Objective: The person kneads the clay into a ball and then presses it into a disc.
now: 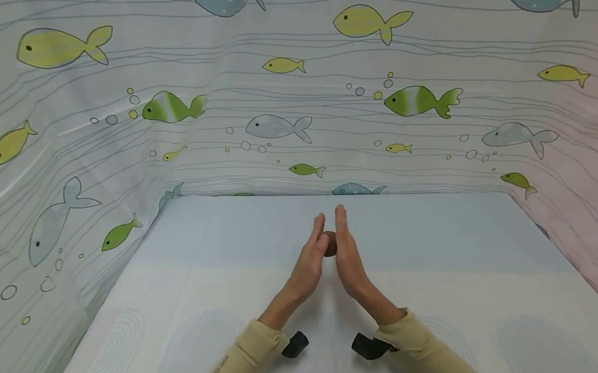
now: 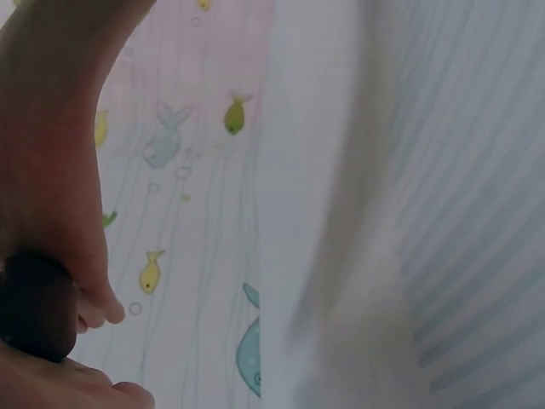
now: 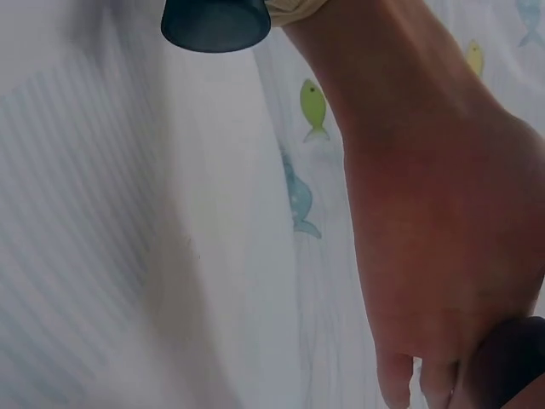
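A small round dark-brown ball (image 1: 330, 244) sits between both hands, above the table's far half. My left hand (image 1: 309, 268) touches it from the left with its fingers extended forward. On the other side, my right hand (image 1: 349, 260) presses against the ball with straight fingers. The palms face each other, with a gap between the wrists. In the left wrist view the dark ball (image 2: 38, 307) is caught between the two hands at the lower left. The right wrist view shows only part of the ball (image 3: 511, 362) at the lower right edge.
A white and pale-blue table (image 1: 222, 284) lies below the hands. Behind and beside it hangs a fish-printed curtain (image 1: 328, 147). Black wrist cameras stick out from the left cuff (image 1: 295, 345) and the right cuff (image 1: 369, 346).
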Available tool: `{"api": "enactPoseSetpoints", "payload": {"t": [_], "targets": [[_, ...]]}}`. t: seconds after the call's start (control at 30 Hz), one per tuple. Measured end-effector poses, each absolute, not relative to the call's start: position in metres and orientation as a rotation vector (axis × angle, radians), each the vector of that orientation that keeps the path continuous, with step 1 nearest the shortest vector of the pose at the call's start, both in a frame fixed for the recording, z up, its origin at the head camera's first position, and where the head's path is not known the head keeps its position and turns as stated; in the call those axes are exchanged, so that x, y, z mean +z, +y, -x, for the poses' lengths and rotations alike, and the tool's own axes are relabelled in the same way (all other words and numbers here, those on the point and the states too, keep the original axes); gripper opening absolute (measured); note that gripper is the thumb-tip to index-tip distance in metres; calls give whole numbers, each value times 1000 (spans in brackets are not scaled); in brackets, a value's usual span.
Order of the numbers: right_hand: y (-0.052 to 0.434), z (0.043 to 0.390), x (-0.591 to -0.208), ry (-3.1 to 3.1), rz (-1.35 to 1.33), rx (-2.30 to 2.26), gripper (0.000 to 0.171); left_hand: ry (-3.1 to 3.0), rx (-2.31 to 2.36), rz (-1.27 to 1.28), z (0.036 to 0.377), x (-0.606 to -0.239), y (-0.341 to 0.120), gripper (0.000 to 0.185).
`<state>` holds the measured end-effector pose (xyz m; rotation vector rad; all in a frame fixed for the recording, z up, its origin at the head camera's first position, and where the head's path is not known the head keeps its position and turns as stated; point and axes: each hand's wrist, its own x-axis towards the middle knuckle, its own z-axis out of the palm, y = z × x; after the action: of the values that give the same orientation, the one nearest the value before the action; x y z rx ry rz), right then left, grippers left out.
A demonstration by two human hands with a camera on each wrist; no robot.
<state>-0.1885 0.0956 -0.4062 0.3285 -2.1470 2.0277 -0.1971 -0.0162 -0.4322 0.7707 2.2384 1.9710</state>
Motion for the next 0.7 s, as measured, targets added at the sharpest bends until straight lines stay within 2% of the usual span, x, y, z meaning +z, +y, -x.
{"api": "enactPoseSetpoints", "payload": {"t": [0.23, 0.63, 0.7], "targets": [[103, 200, -411, -2156, -300, 2007, 77, 2235, 1950, -765, 187, -431, -13, 62], [114, 212, -424, -2119, -196, 2075, 84, 2263, 1891, -834, 178, -428, -11, 60], [116, 211, -426, -2119, -197, 2094, 81, 2273, 1887, -853, 177, -426, -10, 61]]}}
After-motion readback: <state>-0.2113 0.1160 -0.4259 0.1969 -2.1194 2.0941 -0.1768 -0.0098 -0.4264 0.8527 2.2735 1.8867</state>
